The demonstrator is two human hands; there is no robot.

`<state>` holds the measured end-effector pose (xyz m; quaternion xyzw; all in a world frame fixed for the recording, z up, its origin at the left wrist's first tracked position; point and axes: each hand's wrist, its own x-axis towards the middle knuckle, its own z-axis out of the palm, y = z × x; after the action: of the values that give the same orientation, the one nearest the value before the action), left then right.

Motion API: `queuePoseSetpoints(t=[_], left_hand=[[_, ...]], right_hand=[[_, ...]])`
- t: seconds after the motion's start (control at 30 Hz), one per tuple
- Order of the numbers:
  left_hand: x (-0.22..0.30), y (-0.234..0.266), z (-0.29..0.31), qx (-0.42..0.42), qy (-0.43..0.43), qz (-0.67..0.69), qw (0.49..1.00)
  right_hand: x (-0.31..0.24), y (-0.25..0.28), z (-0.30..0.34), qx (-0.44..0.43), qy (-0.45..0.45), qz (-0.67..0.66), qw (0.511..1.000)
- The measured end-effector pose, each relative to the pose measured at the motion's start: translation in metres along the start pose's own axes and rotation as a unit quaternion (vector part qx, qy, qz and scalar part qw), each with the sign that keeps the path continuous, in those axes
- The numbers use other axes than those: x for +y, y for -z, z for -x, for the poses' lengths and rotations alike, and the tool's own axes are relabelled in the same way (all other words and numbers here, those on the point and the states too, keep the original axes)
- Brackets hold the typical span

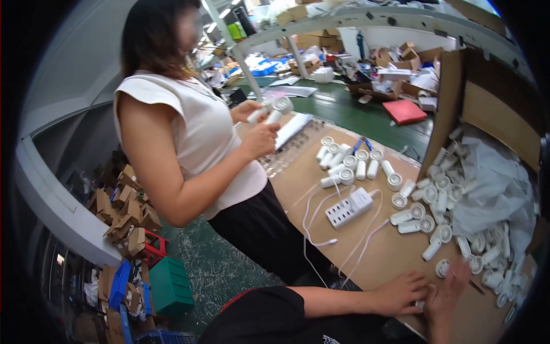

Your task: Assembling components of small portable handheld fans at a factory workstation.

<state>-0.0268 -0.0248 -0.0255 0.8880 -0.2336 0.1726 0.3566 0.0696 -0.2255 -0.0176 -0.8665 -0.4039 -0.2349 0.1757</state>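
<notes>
Small assembly workshop, cardboard-topped bench [395, 252] strewn with white handheld fans [435, 223], stacked cartons [309, 40], green floor [366, 112]

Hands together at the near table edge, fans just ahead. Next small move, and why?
Probably finish seating the small white piece that both hands, left hand and right hand, pinch at the table edge. The nearest fan lies just beyond the fingertips, untouched.
</notes>
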Motion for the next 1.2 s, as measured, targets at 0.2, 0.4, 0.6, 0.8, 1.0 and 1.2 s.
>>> queuePoseSetpoints(t=[0.2,0.4,0.6,0.8,1.0,1.2], left_hand=[[0.012,0.045,-0.027,-0.079,0.047,0.1,0.991],[0.014,0.028,-0.013,-0.03,-0.003,0.118,0.993],[0.025,0.028,-0.021,-0.085,0.072,0.145,0.983],[0.02,0.028,-0.024,-0.093,0.028,0.141,0.985],[0.028,0.033,-0.029,-0.099,0.147,0.186,0.966],[0.025,0.021,-0.029,0.126,0.241,0.449,0.851]], right_hand=[[-0.01,0.038,0.015,-0.001,-0.12,-0.119,0.986],[-0.018,0.073,0.045,-0.087,-0.155,-0.165,0.97],[-0.019,0.079,0.058,-0.096,-0.18,-0.226,0.953],[-0.015,0.083,0.049,-0.143,-0.207,-0.28,0.926],[-0.021,0.071,0.049,-0.089,-0.181,-0.224,0.953],[-0.044,0.083,0.019,-0.21,-0.389,-0.498,0.746]])
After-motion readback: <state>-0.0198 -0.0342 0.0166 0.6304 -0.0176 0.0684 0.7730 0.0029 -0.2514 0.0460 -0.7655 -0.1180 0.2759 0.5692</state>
